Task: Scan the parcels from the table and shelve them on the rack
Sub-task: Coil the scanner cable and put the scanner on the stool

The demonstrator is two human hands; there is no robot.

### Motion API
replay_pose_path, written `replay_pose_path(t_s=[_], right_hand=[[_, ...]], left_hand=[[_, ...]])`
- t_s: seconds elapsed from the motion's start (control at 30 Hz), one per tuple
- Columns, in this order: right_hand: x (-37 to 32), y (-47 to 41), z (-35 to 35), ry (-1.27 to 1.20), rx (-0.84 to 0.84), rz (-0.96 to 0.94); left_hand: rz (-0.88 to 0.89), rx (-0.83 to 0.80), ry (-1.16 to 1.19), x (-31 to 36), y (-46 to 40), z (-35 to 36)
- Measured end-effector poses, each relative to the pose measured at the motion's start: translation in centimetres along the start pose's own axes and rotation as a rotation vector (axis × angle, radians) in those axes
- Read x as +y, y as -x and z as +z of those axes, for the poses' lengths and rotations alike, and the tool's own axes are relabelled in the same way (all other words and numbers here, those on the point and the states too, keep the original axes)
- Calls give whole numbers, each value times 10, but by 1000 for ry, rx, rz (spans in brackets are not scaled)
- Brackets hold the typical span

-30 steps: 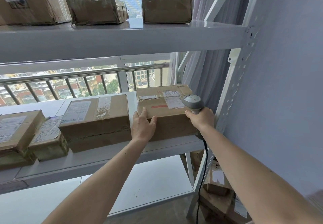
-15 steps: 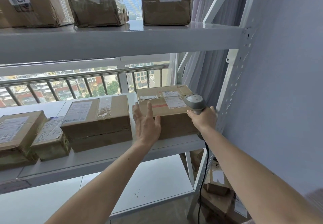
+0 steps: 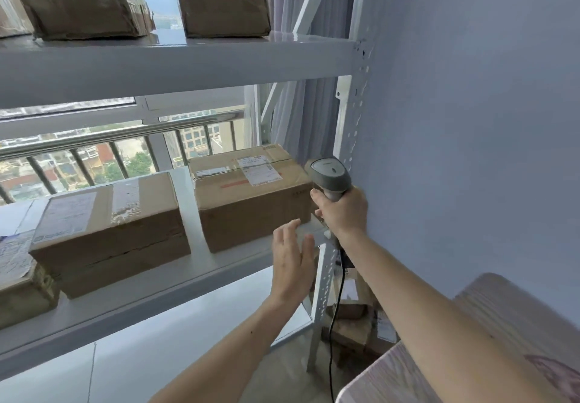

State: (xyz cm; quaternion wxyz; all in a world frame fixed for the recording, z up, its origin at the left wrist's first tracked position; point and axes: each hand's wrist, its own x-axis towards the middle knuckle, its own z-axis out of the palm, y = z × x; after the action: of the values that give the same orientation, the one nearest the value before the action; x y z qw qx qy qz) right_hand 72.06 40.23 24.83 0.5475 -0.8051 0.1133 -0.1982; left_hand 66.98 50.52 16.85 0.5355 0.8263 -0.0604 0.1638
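Note:
A brown cardboard parcel (image 3: 251, 197) with white labels on top sits at the right end of the white rack's middle shelf (image 3: 131, 296). My left hand (image 3: 292, 261) hovers just in front of the shelf edge, fingers straight and apart, touching nothing. My right hand (image 3: 343, 212) grips the handle of a grey barcode scanner (image 3: 329, 175) beside the parcel's right corner; its black cable (image 3: 334, 324) hangs down.
A larger taped parcel (image 3: 110, 230) and a smaller one (image 3: 18, 280) lie further left on the same shelf. Several parcels (image 3: 224, 0) stand on the shelf above. A perforated white rack post (image 3: 323, 292), a blue wall (image 3: 470, 120) and a wooden table corner (image 3: 502, 355) are to the right.
My left hand has come off the parcel's front and drawn back toward me and rightward. The parcel stays on the shelf. The view has shifted right and the table corner has appeared.

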Motion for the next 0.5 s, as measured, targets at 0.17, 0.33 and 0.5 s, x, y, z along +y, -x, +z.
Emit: replay_pose_path(t_s=[0.17,0.33,0.5], right_hand=[[-17,25,-41,-58,117,2],[-18,44,-83,-126,268,11],[-2,80,-138,-2,611,7]], left_hand=[[-44,-377,171,6,41,34],[-24,-698,268,3,81,42],[35,-921,174,-24,102,46]])
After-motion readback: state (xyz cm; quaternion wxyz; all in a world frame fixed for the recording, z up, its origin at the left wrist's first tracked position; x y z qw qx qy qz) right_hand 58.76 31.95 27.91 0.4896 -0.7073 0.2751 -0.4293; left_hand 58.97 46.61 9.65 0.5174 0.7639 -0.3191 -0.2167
